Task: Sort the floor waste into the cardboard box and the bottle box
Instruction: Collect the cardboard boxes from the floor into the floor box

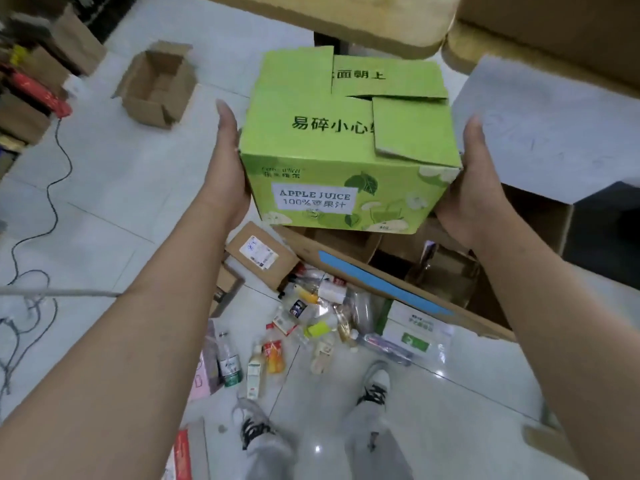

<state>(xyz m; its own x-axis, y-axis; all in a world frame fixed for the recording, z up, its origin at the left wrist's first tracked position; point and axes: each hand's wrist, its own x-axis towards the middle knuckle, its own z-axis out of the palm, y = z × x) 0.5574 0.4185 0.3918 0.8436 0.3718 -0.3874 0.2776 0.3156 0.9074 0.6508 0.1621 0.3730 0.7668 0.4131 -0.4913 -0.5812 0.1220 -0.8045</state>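
Note:
A green apple juice carton (346, 140) with folded top flaps is held in the air between both hands. My left hand (227, 168) presses flat on its left side, fingers straight. On the carton's right lower corner lies my right hand (474, 188), thumb up along the edge, its fingers hidden behind the carton. Below the carton stands a big open cardboard box (381, 282) with blue tape on its rim and smaller cartons inside. Several plastic bottles (311, 323) lie scattered on the tiled floor in front of it.
A small open brown box (156, 84) stands on the floor at the far left. A labelled parcel (259, 254) and a white-green pack (412, 334) lie by the bottles. A black cable (52, 202) snakes along the left. My shoes (254, 424) stand near the bottles.

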